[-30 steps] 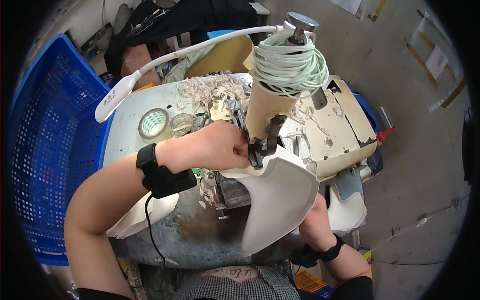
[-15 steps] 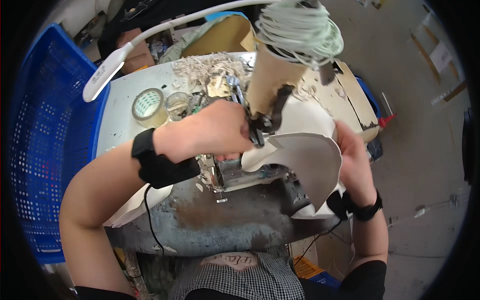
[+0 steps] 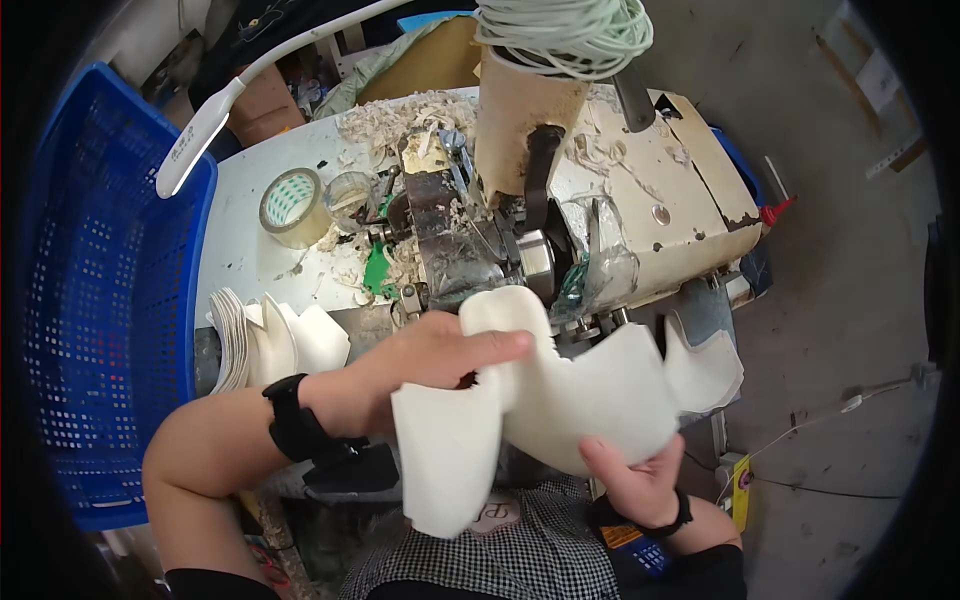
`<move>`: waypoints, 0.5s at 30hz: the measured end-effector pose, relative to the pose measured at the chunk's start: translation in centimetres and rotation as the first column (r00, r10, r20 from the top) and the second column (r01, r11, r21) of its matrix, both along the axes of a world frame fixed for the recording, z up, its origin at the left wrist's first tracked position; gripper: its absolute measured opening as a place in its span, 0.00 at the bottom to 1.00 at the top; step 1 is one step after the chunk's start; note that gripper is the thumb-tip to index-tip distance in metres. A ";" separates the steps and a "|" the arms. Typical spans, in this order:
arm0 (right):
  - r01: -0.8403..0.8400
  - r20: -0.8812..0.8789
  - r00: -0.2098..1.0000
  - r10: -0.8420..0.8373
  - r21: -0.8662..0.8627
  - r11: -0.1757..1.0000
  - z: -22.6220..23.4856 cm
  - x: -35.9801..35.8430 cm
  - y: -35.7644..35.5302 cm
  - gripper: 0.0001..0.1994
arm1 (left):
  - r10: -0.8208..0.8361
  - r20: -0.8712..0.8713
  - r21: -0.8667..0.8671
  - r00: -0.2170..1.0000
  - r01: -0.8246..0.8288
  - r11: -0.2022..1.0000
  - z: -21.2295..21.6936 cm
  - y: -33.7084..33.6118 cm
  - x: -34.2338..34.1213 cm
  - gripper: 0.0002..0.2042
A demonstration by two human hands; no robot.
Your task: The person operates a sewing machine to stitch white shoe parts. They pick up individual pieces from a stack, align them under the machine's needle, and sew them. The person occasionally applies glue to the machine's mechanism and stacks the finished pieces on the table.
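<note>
A white leather piece with several rounded lobes, cut like part of a shoe upper (image 3: 590, 400), is held up in front of the machine by both hands. My left hand (image 3: 430, 360) grips it near the middle, thumb lying on top and the other fingers mostly hidden beneath. At its lower right edge, my right hand (image 3: 640, 480) pinches it between thumb and fingers. Just beyond the piece is the skiving-type machine (image 3: 540, 260) with a shiny metal roller. Another white piece (image 3: 705, 370) lies at the right end of the table.
A stack of white pieces (image 3: 265, 340) stands at the left, by a blue plastic crate (image 3: 120, 300). A tape roll (image 3: 293, 207), shavings (image 3: 420, 115) and a white lamp (image 3: 195, 145) are farther back. Pale green cord (image 3: 565, 35) is wound above the machine's post (image 3: 520, 130).
Both hands have come back from the machine toward my body, bringing the white piece along. It has turned, and its smooth white face now shows. The left-hand stack has come into view.
</note>
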State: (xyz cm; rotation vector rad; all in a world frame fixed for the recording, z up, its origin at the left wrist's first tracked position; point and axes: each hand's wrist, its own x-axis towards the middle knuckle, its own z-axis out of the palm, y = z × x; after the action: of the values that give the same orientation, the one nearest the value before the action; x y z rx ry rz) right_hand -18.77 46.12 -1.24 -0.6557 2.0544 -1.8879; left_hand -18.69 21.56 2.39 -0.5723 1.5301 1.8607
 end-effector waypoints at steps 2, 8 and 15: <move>0.072 0.211 0.976 -0.054 -0.078 0.994 -1.9 0.8 -0.8 0.13 | -0.003 0.004 -0.111 1.000 0.004 0.994 -0.6 -0.4 -0.3 0.18; 0.139 0.453 0.890 -0.053 -0.160 0.977 -3.2 0.6 -2.1 0.12 | 0.087 0.021 -0.149 0.996 -0.082 0.985 -1.0 -1.1 -0.9 0.17; 0.188 0.496 0.863 -0.096 -0.139 0.972 -1.9 -1.6 -2.2 0.17 | 0.070 -0.166 -0.044 0.984 -0.078 0.996 -0.8 -0.8 -2.2 0.18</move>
State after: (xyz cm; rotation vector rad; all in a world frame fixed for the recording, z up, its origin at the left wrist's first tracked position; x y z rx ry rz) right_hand -20.33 43.90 -3.11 -0.0390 1.6538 -2.0762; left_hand -20.91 20.76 1.59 -0.5152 1.6874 1.9723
